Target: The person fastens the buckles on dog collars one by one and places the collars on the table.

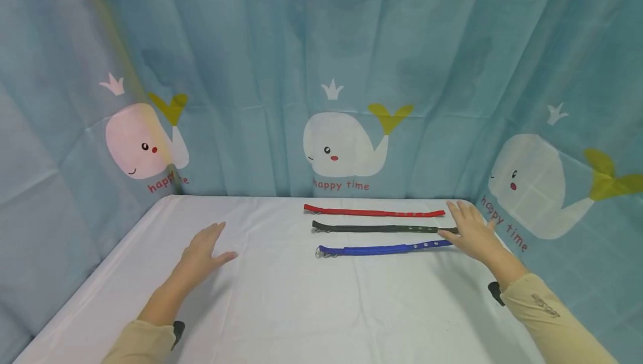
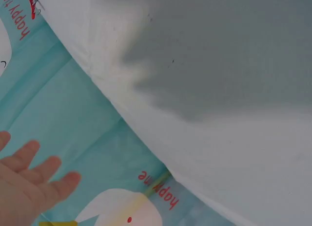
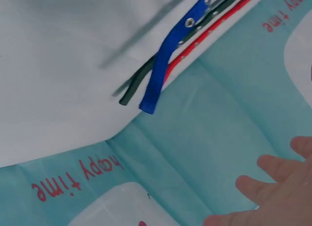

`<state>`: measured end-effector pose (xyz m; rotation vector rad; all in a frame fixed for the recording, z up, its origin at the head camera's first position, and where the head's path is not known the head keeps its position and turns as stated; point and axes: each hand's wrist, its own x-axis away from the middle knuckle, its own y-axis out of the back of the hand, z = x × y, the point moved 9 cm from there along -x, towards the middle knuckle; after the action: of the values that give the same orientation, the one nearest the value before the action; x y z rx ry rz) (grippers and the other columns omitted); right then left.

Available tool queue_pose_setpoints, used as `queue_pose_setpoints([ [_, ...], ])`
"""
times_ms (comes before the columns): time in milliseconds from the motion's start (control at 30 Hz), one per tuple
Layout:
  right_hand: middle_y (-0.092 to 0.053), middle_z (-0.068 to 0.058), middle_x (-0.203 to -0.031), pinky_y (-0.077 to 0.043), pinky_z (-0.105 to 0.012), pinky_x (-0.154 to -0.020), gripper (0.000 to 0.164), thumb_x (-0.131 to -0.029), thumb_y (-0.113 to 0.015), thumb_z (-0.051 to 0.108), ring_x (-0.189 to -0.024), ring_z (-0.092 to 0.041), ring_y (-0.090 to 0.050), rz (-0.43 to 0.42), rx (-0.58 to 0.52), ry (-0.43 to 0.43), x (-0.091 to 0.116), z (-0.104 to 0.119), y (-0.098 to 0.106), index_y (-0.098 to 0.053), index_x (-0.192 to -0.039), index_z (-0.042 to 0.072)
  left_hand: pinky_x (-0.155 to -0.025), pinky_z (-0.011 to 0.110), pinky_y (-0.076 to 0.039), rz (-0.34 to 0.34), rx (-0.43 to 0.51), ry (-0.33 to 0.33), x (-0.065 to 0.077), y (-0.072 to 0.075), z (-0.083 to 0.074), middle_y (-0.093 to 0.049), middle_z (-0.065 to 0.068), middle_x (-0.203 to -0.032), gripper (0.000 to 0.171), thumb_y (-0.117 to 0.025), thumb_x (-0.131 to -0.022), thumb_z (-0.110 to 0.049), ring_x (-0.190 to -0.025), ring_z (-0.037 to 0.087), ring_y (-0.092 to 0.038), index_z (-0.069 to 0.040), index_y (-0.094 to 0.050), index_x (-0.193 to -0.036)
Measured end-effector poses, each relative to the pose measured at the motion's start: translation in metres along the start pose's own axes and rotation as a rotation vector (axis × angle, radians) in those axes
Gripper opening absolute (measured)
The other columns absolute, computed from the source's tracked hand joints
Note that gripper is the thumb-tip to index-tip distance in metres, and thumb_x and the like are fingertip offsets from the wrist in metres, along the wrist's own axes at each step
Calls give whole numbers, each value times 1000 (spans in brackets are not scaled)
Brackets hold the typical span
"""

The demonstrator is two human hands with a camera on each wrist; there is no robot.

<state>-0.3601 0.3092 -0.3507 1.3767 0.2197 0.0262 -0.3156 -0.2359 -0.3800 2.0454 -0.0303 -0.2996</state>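
Note:
Three pet collars lie side by side across the back right of the white table. The red collar [image 1: 351, 212] is farthest back, the dark green collar [image 1: 361, 228] is in the middle, and the blue collar [image 1: 377, 250] is nearest. Metal buckles and rings sit at their left ends, eyelets toward their right ends. My right hand [image 1: 472, 233], fingers spread, is over the right ends of the green and blue collars and overlaps them in the head view. Nothing is in its grasp. On the left side, my left hand [image 1: 201, 255] hovers above the table, fingers straight and holding nothing.
A white cloth covers the table [image 1: 281, 308]. Behind and beside it hangs a blue curtain [image 1: 271, 73] printed with whales. In the right wrist view, the free tip of the blue collar [image 3: 156, 84] overlaps the other two.

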Motion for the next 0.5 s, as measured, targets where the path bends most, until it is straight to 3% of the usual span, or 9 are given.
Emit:
queue_pose_setpoints([
  [133, -17, -38, -147, -11, -83, -89, 85, -91, -65, 34, -133, -57, -17, -46, -3, -2, 3, -6, 1, -20, -148, -8, -102, 66, -28, 39, 106, -14, 2, -9, -1, -35, 37, -142, 78, -70, -89, -26, -130, 54, -32, 13, -29, -143],
  [367, -19, -41, -145, -19, -81, -91, 85, -91, -66, 32, -130, -59, -20, -65, -55, -21, 9, -18, -1, -17, -147, -11, -102, 63, -31, 39, 159, -17, 2, -15, -4, -42, 36, -138, 73, -70, -90, -24, -128, 52, -36, 12, -34, -141],
  [500, -20, -43, -144, -20, -77, -95, 85, -92, -65, 30, -130, -60, -21, -76, -95, -32, 11, -28, -4, -15, -146, -13, -100, 62, -33, 75, 233, -3, 1, -25, -6, -40, 35, -139, 72, -70, -90, -25, -126, 52, -38, 11, -34, -142],
])
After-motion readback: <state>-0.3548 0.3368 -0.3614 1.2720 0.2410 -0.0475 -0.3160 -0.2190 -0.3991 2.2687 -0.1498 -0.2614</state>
